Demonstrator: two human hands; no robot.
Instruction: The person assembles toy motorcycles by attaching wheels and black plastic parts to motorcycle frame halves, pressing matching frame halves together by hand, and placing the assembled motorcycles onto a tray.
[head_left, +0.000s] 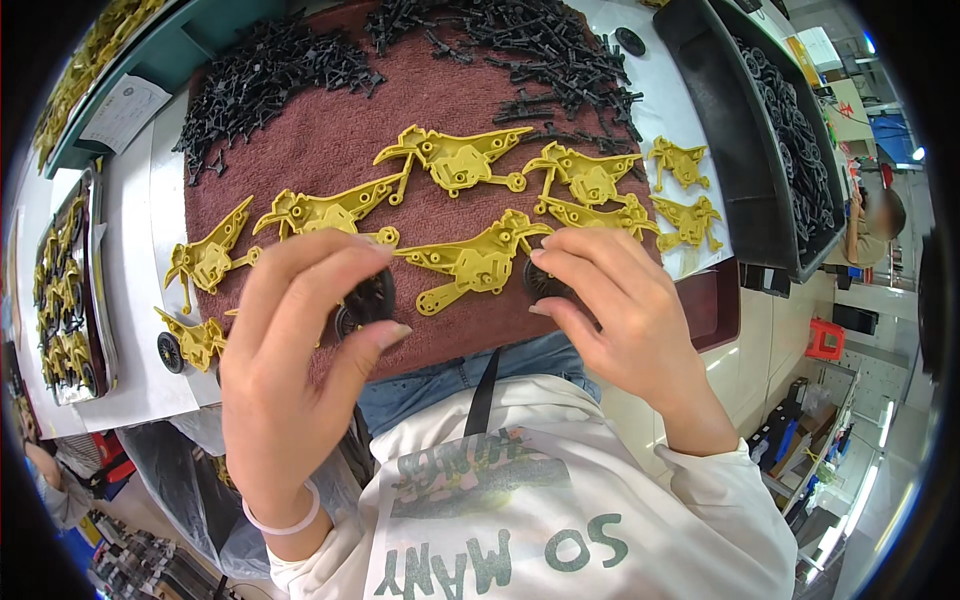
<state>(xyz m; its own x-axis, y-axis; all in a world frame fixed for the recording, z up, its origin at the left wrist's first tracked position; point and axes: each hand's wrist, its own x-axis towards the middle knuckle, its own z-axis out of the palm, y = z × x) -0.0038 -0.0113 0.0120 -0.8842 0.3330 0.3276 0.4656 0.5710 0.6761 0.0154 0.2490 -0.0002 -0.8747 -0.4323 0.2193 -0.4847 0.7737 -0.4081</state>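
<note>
My left hand [285, 350] curls its thumb and fingers around a small black toy wheel [372, 297]; another wheel edge shows beside it. Between the fingertips of my right hand [625, 315] is a second black wheel [541, 284], partly hidden by the fingers. A yellow plastic toy motorcycle body half [475, 262] lies on the maroon towel [330, 120] between my hands. Farther off rests a row of similar yellow halves, among them one body half [452, 160] at the middle and another half [585, 175] to its right.
Heaps of small black parts [275, 85] cover the towel's far side. At the right stands a black bin [740, 190] of wheels. A tray [68, 300] with yellow and black toys is at the left, below a green bin [185, 45]. A person [875, 225] is at far right.
</note>
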